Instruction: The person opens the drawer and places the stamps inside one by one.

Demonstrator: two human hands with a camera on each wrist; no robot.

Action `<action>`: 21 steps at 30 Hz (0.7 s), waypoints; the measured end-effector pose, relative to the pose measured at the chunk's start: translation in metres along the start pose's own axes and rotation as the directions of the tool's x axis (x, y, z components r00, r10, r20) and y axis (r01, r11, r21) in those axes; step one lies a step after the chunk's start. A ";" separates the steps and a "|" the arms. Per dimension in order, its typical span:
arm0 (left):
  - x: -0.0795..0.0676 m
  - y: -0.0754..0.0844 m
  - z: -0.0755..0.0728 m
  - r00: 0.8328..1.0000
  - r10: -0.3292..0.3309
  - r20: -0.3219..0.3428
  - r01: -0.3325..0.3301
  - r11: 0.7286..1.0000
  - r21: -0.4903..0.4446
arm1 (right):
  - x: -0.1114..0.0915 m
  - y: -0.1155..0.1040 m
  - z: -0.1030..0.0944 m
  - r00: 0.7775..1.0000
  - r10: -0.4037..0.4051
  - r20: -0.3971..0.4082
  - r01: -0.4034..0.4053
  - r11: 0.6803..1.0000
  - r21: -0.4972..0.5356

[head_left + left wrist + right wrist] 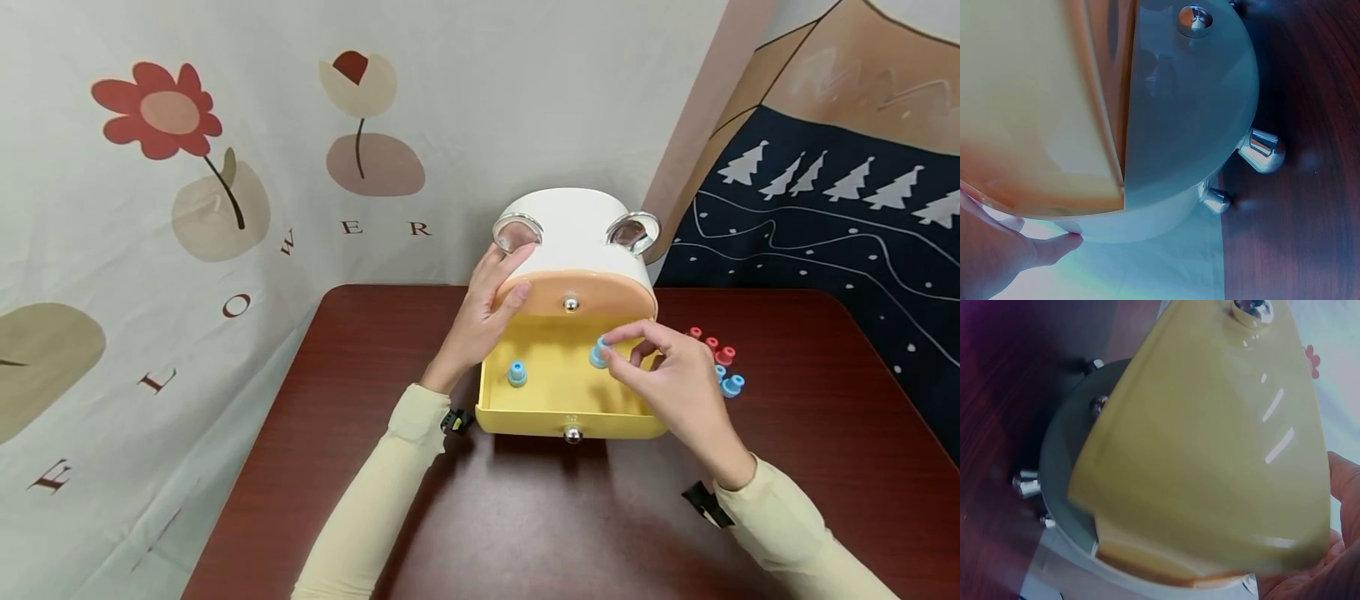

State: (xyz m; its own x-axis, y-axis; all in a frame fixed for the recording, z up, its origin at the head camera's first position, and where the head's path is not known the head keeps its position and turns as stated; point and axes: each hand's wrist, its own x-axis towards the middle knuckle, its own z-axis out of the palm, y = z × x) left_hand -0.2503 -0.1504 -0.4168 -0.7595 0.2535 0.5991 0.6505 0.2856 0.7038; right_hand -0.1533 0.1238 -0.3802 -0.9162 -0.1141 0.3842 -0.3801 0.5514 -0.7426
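Observation:
A white rounded cabinet [573, 237] with two silver-ringed ears stands on the table, its yellow drawer [570, 425] pulled out below a closed orange drawer [592, 287]. My left hand [483, 300] rests against the cabinet's left side, thumb by the orange front; the left wrist view shows its fingers [1057, 247] at the side wall. Between thumb and forefinger, my right hand [678, 379] pinches a small light blue stepped peg [598, 354] over the yellow drawer. A similar blue peg [517, 373] stands upright inside the drawer at the left.
Right of the cabinet, several red pegs [724, 356] and blue pegs [732, 385] stand on the dark wooden table [360, 367], partly hidden by my right hand. Patterned cloths [487, 92] hang behind. Silver feet [1263, 151] hold up the cabinet.

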 end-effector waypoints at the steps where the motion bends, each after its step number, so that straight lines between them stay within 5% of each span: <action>1: 0.000 0.000 0.000 1.000 0.000 0.004 0.000 1.000 0.002 | 0.001 0.000 0.003 1.000 0.000 0.013 0.000 1.000 -0.004; 13: 0.003 0.000 0.001 1.000 0.001 0.008 -0.001 1.000 -0.006 | 0.019 -0.009 0.022 0.964 -0.012 0.265 0.033 0.996 -0.077; 21: 0.001 -0.001 0.001 1.000 0.015 -0.008 -0.015 1.000 0.002 | 0.032 -0.010 0.033 0.940 -0.036 0.339 0.084 0.988 -0.130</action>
State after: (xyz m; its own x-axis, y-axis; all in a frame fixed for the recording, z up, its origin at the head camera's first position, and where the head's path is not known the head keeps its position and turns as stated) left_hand -0.2514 -0.1491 -0.4173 -0.7495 0.2501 0.6130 0.6620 0.2833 0.6939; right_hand -0.1828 0.0870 -0.3789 -0.8909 -0.4068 0.2020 -0.4363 0.6425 -0.6299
